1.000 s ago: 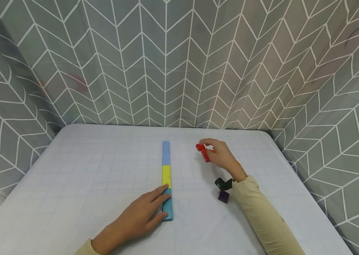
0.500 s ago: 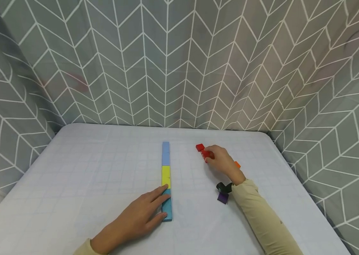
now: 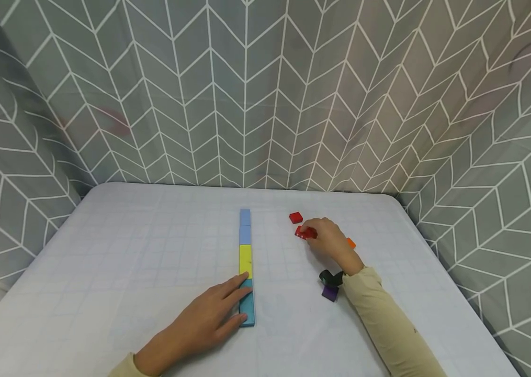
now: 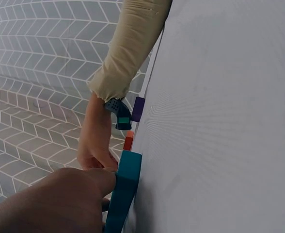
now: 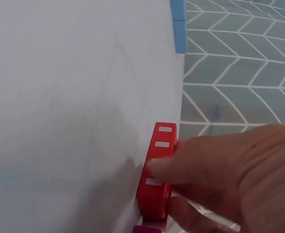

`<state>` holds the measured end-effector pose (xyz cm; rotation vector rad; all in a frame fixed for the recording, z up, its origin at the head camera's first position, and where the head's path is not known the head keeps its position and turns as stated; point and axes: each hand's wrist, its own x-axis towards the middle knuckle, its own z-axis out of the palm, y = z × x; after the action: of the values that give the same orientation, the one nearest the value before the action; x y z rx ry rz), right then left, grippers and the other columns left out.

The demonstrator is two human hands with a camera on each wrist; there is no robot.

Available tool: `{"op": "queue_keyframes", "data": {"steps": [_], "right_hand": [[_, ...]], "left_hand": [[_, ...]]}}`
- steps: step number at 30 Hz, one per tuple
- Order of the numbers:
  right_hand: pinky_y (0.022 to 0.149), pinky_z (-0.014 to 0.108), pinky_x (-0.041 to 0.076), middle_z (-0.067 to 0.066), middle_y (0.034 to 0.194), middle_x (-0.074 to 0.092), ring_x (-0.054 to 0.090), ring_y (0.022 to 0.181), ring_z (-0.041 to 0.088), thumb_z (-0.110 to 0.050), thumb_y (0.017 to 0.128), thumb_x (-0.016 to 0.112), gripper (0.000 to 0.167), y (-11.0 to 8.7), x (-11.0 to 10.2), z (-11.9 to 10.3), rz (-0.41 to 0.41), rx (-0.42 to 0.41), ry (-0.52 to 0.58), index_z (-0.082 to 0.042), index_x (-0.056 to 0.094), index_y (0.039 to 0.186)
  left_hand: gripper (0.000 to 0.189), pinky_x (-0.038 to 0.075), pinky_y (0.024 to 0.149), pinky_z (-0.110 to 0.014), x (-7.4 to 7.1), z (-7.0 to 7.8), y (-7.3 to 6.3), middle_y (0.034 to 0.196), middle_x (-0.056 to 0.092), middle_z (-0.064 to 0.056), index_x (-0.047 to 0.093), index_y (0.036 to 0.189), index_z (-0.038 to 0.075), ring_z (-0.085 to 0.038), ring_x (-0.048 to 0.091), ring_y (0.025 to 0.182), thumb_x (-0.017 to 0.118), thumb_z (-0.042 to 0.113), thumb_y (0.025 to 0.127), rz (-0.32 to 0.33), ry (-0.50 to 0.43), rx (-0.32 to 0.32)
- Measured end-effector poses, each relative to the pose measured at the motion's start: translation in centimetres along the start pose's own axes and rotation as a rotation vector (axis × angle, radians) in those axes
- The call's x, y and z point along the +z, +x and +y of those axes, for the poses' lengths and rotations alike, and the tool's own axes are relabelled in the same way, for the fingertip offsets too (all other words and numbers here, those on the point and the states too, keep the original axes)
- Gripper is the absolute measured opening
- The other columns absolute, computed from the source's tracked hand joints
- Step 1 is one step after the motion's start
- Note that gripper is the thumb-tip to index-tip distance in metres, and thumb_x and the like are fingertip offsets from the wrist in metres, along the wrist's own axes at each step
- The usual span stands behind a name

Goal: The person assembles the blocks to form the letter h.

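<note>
A straight row of flat blocks runs away from me in the head view: a teal block [image 3: 247, 303], a yellow block [image 3: 245, 261] and light blue blocks [image 3: 245, 226]. My left hand [image 3: 199, 319] rests on the teal block, its fingers extended over it and the thumb at its near end. To the right of the row, my right hand [image 3: 328, 238] pinches a long red block [image 5: 156, 194] with white rectangles along one face. The thumb covers part of that face. A smaller red block [image 3: 295, 217] lies just beyond it, apart from the held one.
Near the right forearm lie a dark curved piece [image 3: 328, 277] and a purple block [image 3: 329, 293]. An orange piece [image 3: 351, 243] shows partly behind the right wrist. The white-covered table [image 3: 128, 251] ends at a patterned grey curtain [image 3: 265, 104].
My right hand has drawn back slightly toward me. The long red block has turned and now sits apart from the smaller red block. My left hand has stayed put.
</note>
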<state>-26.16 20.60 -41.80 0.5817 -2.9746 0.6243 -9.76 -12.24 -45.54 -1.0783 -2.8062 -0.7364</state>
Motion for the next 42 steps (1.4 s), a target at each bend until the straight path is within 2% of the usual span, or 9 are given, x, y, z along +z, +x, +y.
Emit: {"op": "queue_keyframes", "data": {"steps": [5,17,26,42], "right_hand": [[0.090,0.050,0.052,0.009,0.109,0.072,0.060,0.103,0.033,0.001,0.087,0.077,0.029,-0.2,0.0,0.5,0.010,-0.006,0.006,-0.011,0.077,0.114],[0.094,0.051,0.054,0.013,0.117,0.073,0.062,0.107,0.034,0.002,0.088,0.076,0.029,-0.2,-0.9,0.0,0.040,-0.016,0.109,-0.010,0.079,0.114],[0.090,0.050,0.055,0.012,0.108,0.074,0.063,0.104,0.035,0.002,0.087,0.078,0.028,-0.5,-1.5,-0.9,0.081,-0.055,0.127,-0.010,0.079,0.112],[0.086,0.050,0.054,0.012,0.106,0.073,0.063,0.101,0.035,0.000,0.088,0.077,0.027,-0.6,-2.3,-1.8,0.065,-0.059,0.147,-0.010,0.078,0.113]], "left_hand": [[0.055,0.046,0.109,-0.047,0.1,-0.1,0.0,0.166,0.035,-0.004,0.054,0.152,0.014,-0.022,0.044,0.143,0.052,0.047,0.108,-0.002,0.008,0.002],[0.054,0.048,0.108,-0.047,0.3,-0.1,0.0,0.165,0.036,-0.005,0.055,0.151,0.013,-0.022,0.045,0.143,0.055,0.046,0.108,0.025,0.033,0.023],[0.057,0.045,0.110,-0.047,0.2,-0.1,0.2,0.167,0.032,-0.002,0.052,0.154,0.016,-0.021,0.043,0.145,0.054,0.049,0.107,-0.022,0.023,-0.018],[0.057,0.045,0.110,-0.047,0.2,-0.2,0.2,0.167,0.033,-0.002,0.052,0.154,0.016,-0.021,0.043,0.144,0.054,0.048,0.107,-0.031,0.016,-0.023]]}}
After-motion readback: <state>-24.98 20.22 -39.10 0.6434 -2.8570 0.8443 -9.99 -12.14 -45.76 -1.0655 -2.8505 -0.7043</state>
